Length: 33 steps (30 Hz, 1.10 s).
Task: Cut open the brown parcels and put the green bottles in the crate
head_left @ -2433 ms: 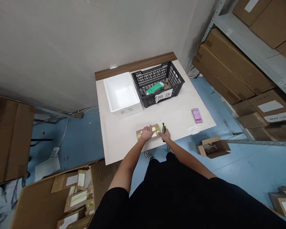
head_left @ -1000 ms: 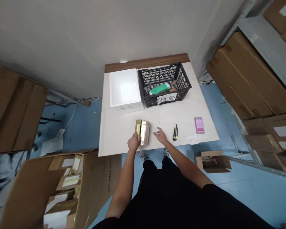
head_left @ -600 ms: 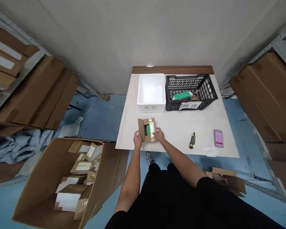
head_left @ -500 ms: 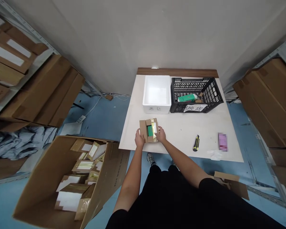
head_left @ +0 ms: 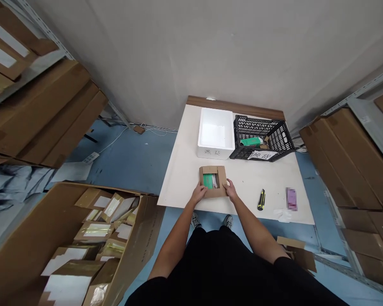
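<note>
A small cardboard box (head_left: pixel 221 193) lies near the front edge of the white table, its flaps folded outward. Inside it a green package (head_left: pixel 207 181) shows, with something whitish beside it. My left hand (head_left: pixel 198 194) is at the box's left front corner, fingers bent against its edge. On the right side, my right hand (head_left: pixel 230 189) grips the box wall with the thumb on top. A yellow and black utility knife (head_left: pixel 261 199) rests on the table to the right.
Behind the box stand a white foam bin (head_left: pixel 215 132) and a black plastic crate (head_left: pixel 263 138) with a green package inside. A purple pixelated item (head_left: pixel 291 199) lies at the table's right. A large carton (head_left: pixel 147 229) of parcels stands on the floor left; shelves flank both sides.
The flaps of the box have been spread outward, so more of its green contents shows. Both hands have shifted along its sides. The camera view has moved a little.
</note>
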### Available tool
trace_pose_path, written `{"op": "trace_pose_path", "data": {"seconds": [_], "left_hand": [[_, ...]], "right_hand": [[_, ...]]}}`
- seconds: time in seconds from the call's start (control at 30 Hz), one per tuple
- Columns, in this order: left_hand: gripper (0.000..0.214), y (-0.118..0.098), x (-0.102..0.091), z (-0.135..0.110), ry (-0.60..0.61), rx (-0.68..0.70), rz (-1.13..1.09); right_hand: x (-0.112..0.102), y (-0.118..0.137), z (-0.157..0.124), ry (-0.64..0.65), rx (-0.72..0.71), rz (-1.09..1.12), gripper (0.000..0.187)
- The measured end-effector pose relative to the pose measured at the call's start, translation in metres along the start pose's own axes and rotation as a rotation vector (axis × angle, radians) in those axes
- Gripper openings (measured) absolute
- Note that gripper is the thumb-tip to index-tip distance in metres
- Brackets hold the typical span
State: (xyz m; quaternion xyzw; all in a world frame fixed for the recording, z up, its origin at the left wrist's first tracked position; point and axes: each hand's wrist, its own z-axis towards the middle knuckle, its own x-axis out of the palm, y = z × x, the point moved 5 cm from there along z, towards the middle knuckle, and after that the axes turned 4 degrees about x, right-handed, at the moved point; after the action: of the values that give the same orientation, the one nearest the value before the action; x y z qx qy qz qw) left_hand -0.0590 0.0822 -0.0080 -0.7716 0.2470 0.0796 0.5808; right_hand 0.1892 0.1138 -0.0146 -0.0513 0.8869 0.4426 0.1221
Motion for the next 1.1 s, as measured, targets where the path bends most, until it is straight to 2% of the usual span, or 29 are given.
{"op": "trace_pose_path", "data": {"seconds": [0.07, 0.13, 0.17, 0.2, 0.23, 0.33, 0.37, 0.43, 0.53, 0.57, 0.7, 0.77, 0.83, 0.9, 0.97, 1.03, 1.1], "left_hand": [[0.037, -0.007, -0.002, -0.002, -0.065, 0.069, 0.002], [0.032, -0.012, 0.001, -0.006, -0.065, 0.124, 0.031], [0.025, -0.013, 0.003, -0.008, -0.043, 0.147, 0.048], [0.021, -0.013, 0.006, -0.010, -0.016, 0.169, 0.069], [0.027, -0.012, 0.009, -0.013, 0.017, 0.192, 0.096], [0.059, -0.006, 0.018, -0.019, 0.107, 0.278, 0.222], [0.061, -0.003, 0.021, -0.021, 0.118, 0.304, 0.270], [0.047, 0.002, 0.027, -0.023, 0.088, 0.340, 0.358], [0.010, 0.006, 0.034, -0.027, -0.030, 0.355, 0.465], [0.004, 0.006, 0.036, -0.029, -0.067, 0.356, 0.492], [0.015, 0.005, 0.038, -0.035, -0.157, 0.372, 0.580], [0.018, 0.005, 0.034, -0.038, -0.181, 0.379, 0.616], [0.021, 0.008, 0.027, -0.041, -0.198, 0.379, 0.643], [0.021, 0.013, 0.020, -0.045, -0.204, 0.372, 0.667], [0.021, 0.019, 0.013, -0.049, -0.201, 0.361, 0.684], [0.021, 0.024, 0.006, -0.053, -0.199, 0.345, 0.681], [0.021, 0.029, 0.000, -0.056, -0.192, 0.323, 0.655]], "right_hand": [[-0.013, 0.000, -0.001, -0.168, -0.051, -0.179, 0.061], [-0.015, 0.013, -0.003, -0.304, -0.239, -0.405, 0.045], [-0.010, 0.023, -0.003, -0.309, -0.362, -0.511, 0.035], [-0.002, 0.031, -0.003, -0.261, -0.484, -0.607, 0.027], [0.010, 0.039, -0.002, -0.163, -0.586, -0.695, 0.025], [0.044, 0.052, 0.003, 0.191, -0.756, -0.867, 0.034], [0.052, 0.056, 0.005, 0.246, -0.786, -0.883, 0.039], [0.062, 0.066, 0.009, 0.237, -0.832, -0.869, 0.050], [0.071, 0.083, 0.020, 0.146, -0.853, -0.826, 0.065], [0.074, 0.088, 0.025, 0.142, -0.838, -0.831, 0.070], [0.086, 0.107, 0.049, 0.164, -0.665, -0.943, 0.083], [0.090, 0.115, 0.053, 0.121, -0.632, -0.966, 0.080], [0.097, 0.120, 0.049, 0.075, -0.671, -0.960, 0.069], [0.112, 0.117, 0.040, 0.123, -0.707, -0.995, 0.058], [0.132, 0.107, 0.032, 0.250, -0.695, -1.090, 0.056], [0.150, 0.096, 0.028, 0.345, -0.633, -1.182, 0.065], [0.163, 0.090, 0.027, 0.358, -0.554, -1.208, 0.075]]}}
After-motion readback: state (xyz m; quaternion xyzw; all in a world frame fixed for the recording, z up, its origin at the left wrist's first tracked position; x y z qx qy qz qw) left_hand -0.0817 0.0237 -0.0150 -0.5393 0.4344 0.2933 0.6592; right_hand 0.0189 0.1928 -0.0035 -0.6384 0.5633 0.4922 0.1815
